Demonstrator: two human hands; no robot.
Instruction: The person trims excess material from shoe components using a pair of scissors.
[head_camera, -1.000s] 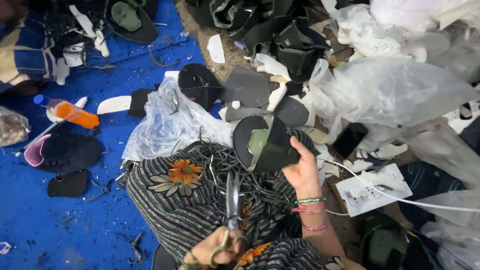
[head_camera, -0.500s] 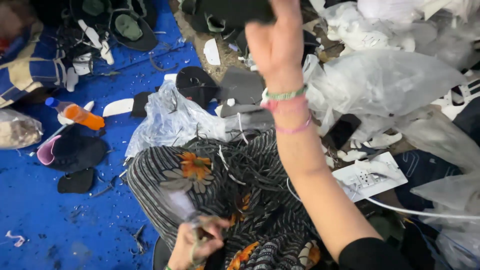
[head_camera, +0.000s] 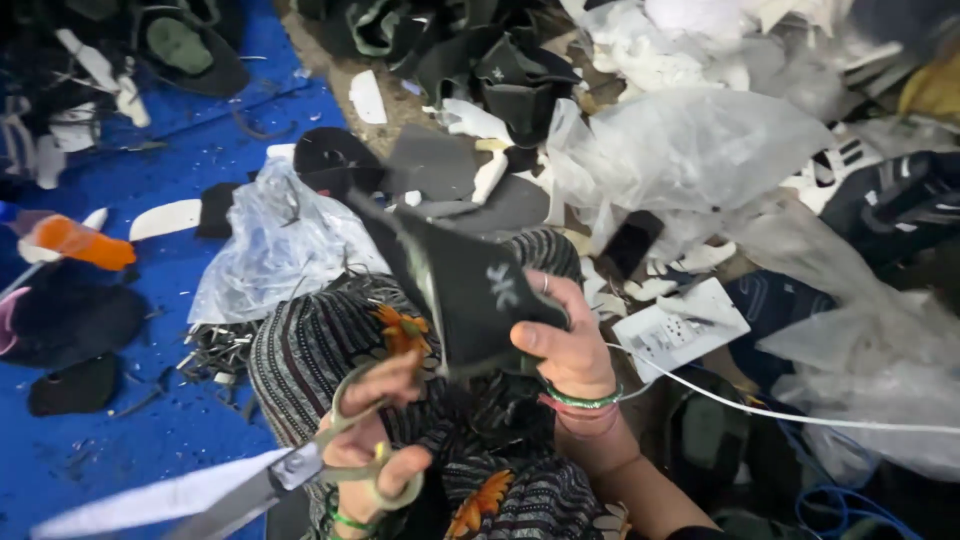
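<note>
Head view: right hand (head_camera: 565, 335) grips black fabric piece (head_camera: 470, 285); left hand (head_camera: 375, 440) clasps scissors (head_camera: 250, 490).

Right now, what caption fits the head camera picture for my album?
Left hand grips pale-handled scissors, right hand holds a black fabric piece over a striped lap.

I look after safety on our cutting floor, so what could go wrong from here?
1. The left hand holds big scissors with the blades out over the lap; a slip could nick the leg or clothing.
2. The right hand grips the dark fabric piece close to where a cut would run, so its fingers could be caught.
3. The white cord crosses beside the right arm and might snag.
</note>
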